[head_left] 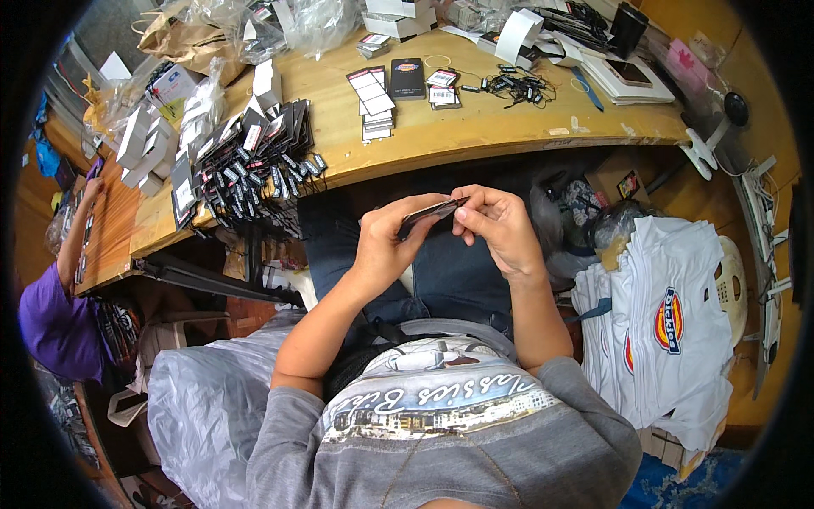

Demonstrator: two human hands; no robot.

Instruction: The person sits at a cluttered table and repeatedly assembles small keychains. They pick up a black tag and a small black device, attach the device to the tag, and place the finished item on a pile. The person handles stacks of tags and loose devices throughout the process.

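Note:
Above my lap, my left hand (386, 242) is closed on a dark hang tag (431, 209), seen almost edge-on, between thumb and fingers. My right hand (498, 227) pinches the tag's right end with thumb and forefinger; whether a string is there too is hidden. Beyond my hands, on the wooden table (475, 129), lie a black hang tag (407, 79), white label cards (370, 92), small stacks of barcode labels (443, 88) and a tangle of black strings (519, 86). To the left, a big heap of black hang tags with strings (254, 165) hangs over the table edge.
Small white boxes (146, 148) and plastic bags stand at the left. A phone (629, 73) rests on papers at the right back. Folded white T-shirts (661, 331) are piled at my right, a grey plastic bag (208, 407) at my left. A person in a purple shirt (55, 327) sits far left.

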